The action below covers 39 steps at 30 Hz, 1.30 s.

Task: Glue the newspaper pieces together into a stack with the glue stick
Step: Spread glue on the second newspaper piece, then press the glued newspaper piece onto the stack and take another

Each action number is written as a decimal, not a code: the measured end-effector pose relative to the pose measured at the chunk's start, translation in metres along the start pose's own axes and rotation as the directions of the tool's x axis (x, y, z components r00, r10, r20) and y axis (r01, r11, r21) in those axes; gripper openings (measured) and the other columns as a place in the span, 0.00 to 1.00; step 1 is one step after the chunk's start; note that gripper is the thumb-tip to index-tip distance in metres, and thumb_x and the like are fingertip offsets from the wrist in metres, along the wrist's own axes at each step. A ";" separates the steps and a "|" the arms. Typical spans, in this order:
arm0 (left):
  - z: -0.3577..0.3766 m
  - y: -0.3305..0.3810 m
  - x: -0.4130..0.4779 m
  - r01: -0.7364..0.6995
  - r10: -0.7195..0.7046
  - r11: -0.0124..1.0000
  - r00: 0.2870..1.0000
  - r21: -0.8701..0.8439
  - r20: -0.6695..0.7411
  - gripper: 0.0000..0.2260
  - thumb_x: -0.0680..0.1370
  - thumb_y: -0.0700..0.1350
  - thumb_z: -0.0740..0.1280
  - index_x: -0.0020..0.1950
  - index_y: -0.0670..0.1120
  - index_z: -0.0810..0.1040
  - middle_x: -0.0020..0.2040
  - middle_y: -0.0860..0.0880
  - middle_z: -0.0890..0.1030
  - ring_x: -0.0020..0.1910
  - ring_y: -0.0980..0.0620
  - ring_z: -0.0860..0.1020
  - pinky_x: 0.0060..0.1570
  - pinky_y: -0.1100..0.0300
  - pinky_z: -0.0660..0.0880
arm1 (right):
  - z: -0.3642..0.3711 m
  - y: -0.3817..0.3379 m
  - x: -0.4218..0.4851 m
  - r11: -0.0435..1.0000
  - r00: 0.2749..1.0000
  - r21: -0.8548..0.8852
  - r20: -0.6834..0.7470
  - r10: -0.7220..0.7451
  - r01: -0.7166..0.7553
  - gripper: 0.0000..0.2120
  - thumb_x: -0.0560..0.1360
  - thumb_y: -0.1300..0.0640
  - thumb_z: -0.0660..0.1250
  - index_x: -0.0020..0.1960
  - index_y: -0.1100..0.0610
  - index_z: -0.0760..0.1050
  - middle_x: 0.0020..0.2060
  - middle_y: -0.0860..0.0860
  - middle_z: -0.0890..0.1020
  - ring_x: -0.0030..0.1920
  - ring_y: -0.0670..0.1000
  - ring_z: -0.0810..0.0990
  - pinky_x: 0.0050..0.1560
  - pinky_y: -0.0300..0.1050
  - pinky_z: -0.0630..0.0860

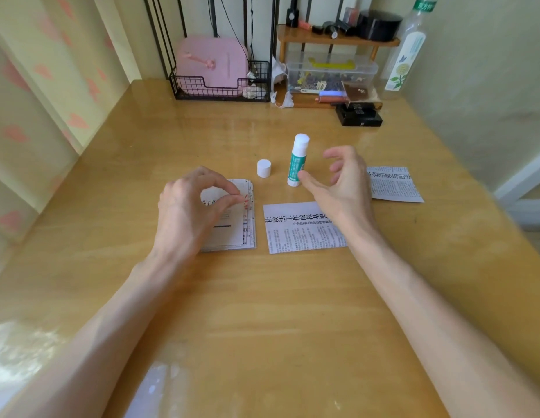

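Note:
A stack of newspaper pieces (246, 233) lies on the wooden desk (262, 312), left of centre. My left hand (190, 206) arches over it, thumb and fingertips pinching the right edge of the top piece. The glue stick (297, 159) stands upright and uncapped, with its white cap (264, 168) standing just to its left. My right hand (342, 179) hovers beside the stick with fingers spread and holds nothing; the thumb tip is close to the stick's lower part. A loose newspaper piece (298, 227) lies under my right wrist. Another newspaper piece (395, 184) lies further right.
At the back stand a black wire basket (220, 89) with a pink case, a clear plastic box (332, 73) under a small wooden shelf (338, 40), a black box (359, 117) and a tall bottle (407, 52). A wall runs along each side of the desk.

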<state>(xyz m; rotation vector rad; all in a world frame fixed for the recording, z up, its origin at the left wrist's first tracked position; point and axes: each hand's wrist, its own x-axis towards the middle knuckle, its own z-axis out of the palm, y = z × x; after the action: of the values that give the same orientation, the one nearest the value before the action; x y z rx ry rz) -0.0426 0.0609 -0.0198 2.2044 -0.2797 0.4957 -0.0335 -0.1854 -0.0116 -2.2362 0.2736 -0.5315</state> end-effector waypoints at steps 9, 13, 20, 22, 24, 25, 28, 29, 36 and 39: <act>-0.015 -0.012 0.010 0.029 -0.028 1.000 0.993 0.006 -0.117 0.10 0.83 0.53 0.67 0.54 0.52 0.87 0.52 0.59 0.87 0.56 0.58 0.83 0.61 0.55 0.76 | 0.037 -0.036 -0.069 0.794 0.677 -0.001 0.524 -0.517 0.607 0.26 0.73 0.38 0.77 0.64 0.54 0.84 0.59 0.49 0.83 0.64 0.51 0.77 0.68 0.47 0.71; -0.017 -0.015 0.012 -0.035 0.041 0.999 0.986 0.038 -0.162 0.10 0.85 0.51 0.66 0.59 0.51 0.86 0.54 0.55 0.85 0.53 0.59 0.81 0.55 0.63 0.74 | 0.049 -0.037 -0.082 0.704 0.633 -0.077 0.514 -0.578 0.706 0.21 0.75 0.38 0.75 0.61 0.51 0.85 0.57 0.48 0.84 0.59 0.53 0.79 0.61 0.52 0.73; -0.020 -0.018 0.016 -0.041 0.049 0.998 0.978 0.044 -0.203 0.11 0.85 0.50 0.64 0.64 0.50 0.82 0.57 0.52 0.82 0.56 0.57 0.80 0.57 0.53 0.76 | 0.046 -0.042 -0.089 0.457 0.476 -0.160 0.455 -0.753 0.875 0.03 0.79 0.62 0.73 0.46 0.56 0.81 0.41 0.51 0.82 0.42 0.56 0.79 0.50 0.47 0.65; -0.021 -0.019 0.016 -0.033 0.041 0.999 0.976 0.041 -0.214 0.11 0.85 0.49 0.64 0.64 0.50 0.81 0.57 0.51 0.81 0.56 0.56 0.80 0.58 0.50 0.76 | 0.045 -0.045 -0.092 0.452 0.484 -0.185 0.454 -0.748 0.872 0.11 0.74 0.69 0.73 0.41 0.56 0.75 0.35 0.51 0.78 0.37 0.56 0.75 0.46 0.46 0.60; -0.020 -0.019 0.016 -0.032 0.039 0.999 0.976 0.037 -0.215 0.11 0.84 0.49 0.64 0.64 0.49 0.81 0.57 0.51 0.81 0.56 0.56 0.80 0.58 0.50 0.76 | 0.045 -0.047 -0.093 0.493 0.521 -0.185 0.439 -0.732 0.850 0.13 0.71 0.69 0.75 0.38 0.56 0.75 0.32 0.51 0.77 0.35 0.56 0.76 0.44 0.45 0.59; -0.020 -0.019 0.015 -0.033 0.040 0.999 0.976 0.035 -0.213 0.11 0.84 0.49 0.64 0.64 0.49 0.80 0.57 0.51 0.80 0.56 0.56 0.80 0.58 0.50 0.76 | 0.045 -0.046 -0.093 0.525 0.544 -0.173 0.427 -0.722 0.833 0.12 0.70 0.67 0.78 0.38 0.56 0.76 0.31 0.50 0.78 0.34 0.56 0.77 0.43 0.46 0.61; -0.020 -0.018 0.015 -0.039 0.044 0.999 0.976 0.030 -0.213 0.11 0.85 0.48 0.64 0.64 0.48 0.80 0.58 0.51 0.80 0.57 0.55 0.80 0.58 0.50 0.76 | 0.045 -0.046 -0.091 0.607 0.592 -0.101 0.397 -0.702 0.788 0.10 0.73 0.55 0.81 0.38 0.56 0.81 0.31 0.49 0.81 0.34 0.56 0.80 0.40 0.46 0.69; -0.020 -0.018 0.015 -0.040 0.046 0.999 0.976 0.030 -0.213 0.11 0.85 0.48 0.64 0.64 0.48 0.80 0.58 0.51 0.80 0.57 0.55 0.80 0.59 0.50 0.76 | 0.045 -0.045 -0.090 0.620 0.599 -0.088 0.392 -0.698 0.780 0.10 0.74 0.55 0.80 0.38 0.56 0.82 0.31 0.49 0.81 0.34 0.57 0.81 0.39 0.46 0.71; -0.021 -0.018 0.015 -0.043 0.049 0.998 0.976 0.035 -0.214 0.11 0.85 0.48 0.63 0.64 0.48 0.80 0.58 0.50 0.80 0.58 0.54 0.79 0.58 0.50 0.76 | 0.045 -0.047 -0.093 0.638 0.633 -0.101 0.309 -0.710 0.764 0.12 0.69 0.57 0.83 0.37 0.55 0.80 0.29 0.49 0.79 0.32 0.56 0.79 0.36 0.46 0.73; -0.020 -0.017 0.014 -0.032 0.038 0.999 0.977 0.029 -0.211 0.11 0.85 0.48 0.63 0.64 0.48 0.80 0.59 0.50 0.79 0.58 0.55 0.79 0.59 0.51 0.76 | 0.047 -0.046 -0.091 0.662 0.643 -0.055 0.309 -0.701 0.748 0.12 0.67 0.50 0.83 0.35 0.54 0.82 0.29 0.48 0.81 0.31 0.56 0.80 0.37 0.43 0.68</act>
<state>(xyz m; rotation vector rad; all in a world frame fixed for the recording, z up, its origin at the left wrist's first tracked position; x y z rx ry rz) -0.0287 0.0873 -0.0139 2.1519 -0.1990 0.7513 -0.0922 -0.0915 -0.0305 -2.5110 -0.8099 -0.6241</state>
